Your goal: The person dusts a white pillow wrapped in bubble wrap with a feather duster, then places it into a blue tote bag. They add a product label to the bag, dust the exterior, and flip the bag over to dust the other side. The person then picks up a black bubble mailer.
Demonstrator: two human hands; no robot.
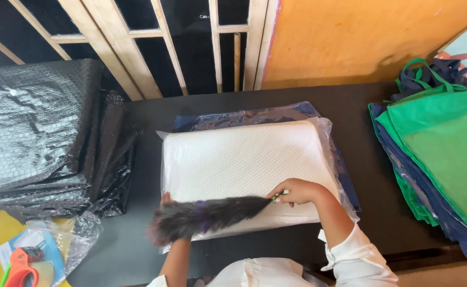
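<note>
Looking down from the head camera, a person in a white top leans over a black table. At its centre lies a white foam pillow with a dimpled surface, sealed in clear plastic and resting on a dark blue bag that shows along its far and right edges.

Their right hand is closed around the small green handle of a feather duster, fingers curled tight on it near the pillow's near right edge. The duster's grey and purple plumes stretch leftward, blurred, across the pillow's near edge.

Their left hand sits at the pillow's near left corner, mostly hidden behind the plumes, so whether its fingers are spread or gripping cannot be told.

On the left of the table is a stack of folded black bubble wrap. At the lower left, on a yellow surface, an orange tape dispenser lies beside crumpled clear plastic. On the right sits a pile of flat green and navy fabric tote bags. Beyond the table stand a pale wooden lattice frame and an orange board.
</note>
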